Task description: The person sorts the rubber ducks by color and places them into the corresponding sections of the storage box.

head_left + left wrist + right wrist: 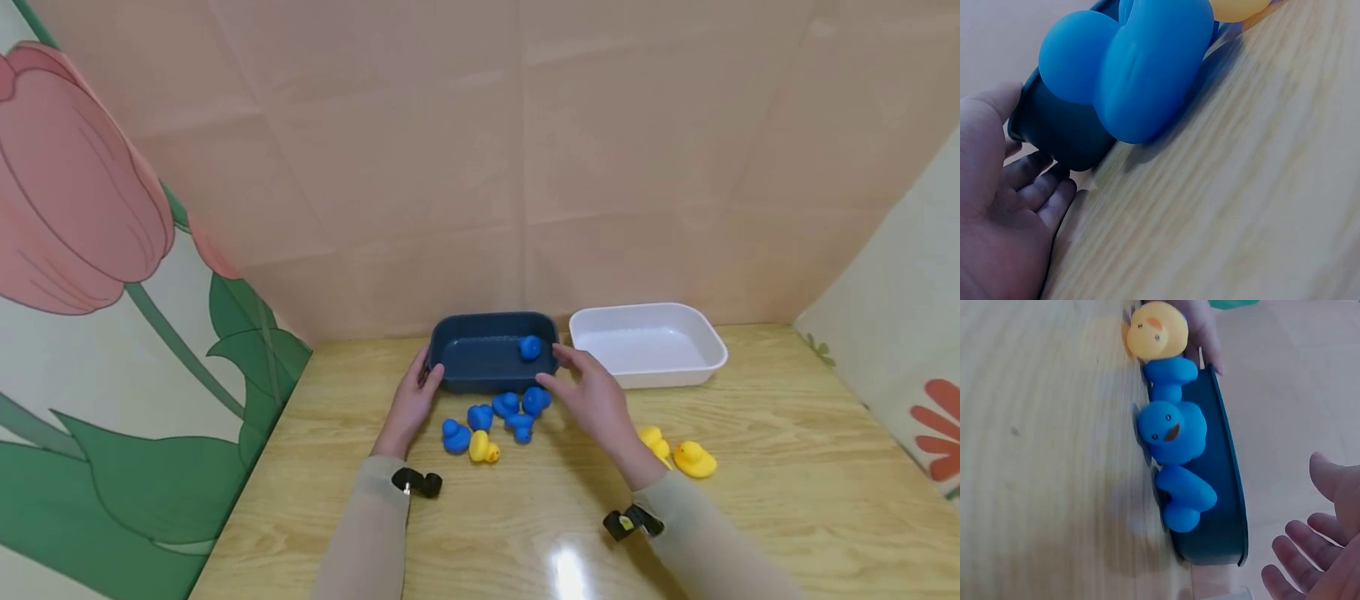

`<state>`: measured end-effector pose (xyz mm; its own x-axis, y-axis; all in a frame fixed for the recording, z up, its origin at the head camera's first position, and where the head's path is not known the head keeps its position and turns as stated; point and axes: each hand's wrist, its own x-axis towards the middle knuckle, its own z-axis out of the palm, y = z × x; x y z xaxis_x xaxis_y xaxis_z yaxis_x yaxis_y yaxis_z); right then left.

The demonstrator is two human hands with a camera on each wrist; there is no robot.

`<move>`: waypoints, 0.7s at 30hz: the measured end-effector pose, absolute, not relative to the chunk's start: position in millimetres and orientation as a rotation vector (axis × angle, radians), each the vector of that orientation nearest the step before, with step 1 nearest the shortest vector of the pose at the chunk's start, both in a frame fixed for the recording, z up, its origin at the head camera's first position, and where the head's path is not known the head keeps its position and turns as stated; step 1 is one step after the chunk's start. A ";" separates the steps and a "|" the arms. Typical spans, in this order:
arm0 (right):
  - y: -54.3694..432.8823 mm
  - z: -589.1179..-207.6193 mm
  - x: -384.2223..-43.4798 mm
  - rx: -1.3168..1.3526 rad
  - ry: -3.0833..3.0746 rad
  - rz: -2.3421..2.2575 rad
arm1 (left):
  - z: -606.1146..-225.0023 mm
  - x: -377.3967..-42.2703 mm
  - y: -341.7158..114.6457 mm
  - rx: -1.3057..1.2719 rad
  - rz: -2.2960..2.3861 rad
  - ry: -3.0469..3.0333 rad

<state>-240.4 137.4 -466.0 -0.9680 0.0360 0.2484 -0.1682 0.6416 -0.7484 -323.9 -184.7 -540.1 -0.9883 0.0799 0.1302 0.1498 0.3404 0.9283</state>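
The navy tray [480,358], left hand [415,396] gripping its end, right hand [594,402] spread-fingered alongside, holds one blue duck [529,347], five blue ducks [519,423] remaining in front.

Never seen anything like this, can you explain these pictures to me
No machine here: the left grip and right grip are a person's bare hands. The wide picture is from a head camera, the close ones from the left and right wrist cameras. On the wooden table are a dark blue tray with one blue duck inside, a white tray, and loose blue ducks and yellow ducks. The left grip holds one end of that dark tray; the right grip, open near the other, holds nothing.
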 end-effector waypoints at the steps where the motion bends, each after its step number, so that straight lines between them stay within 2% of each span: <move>1: 137.0 -466.6 -238.2 0.102 -2.623 1.248 | -540.0 -323.9 -184.7 -0.217 -1.758 -2.518; 21: 131.1 -491.4 -222.3 0.105 -2.591 1.563 | -541.5 -324.2 -184.2 -0.212 -1.724 -2.542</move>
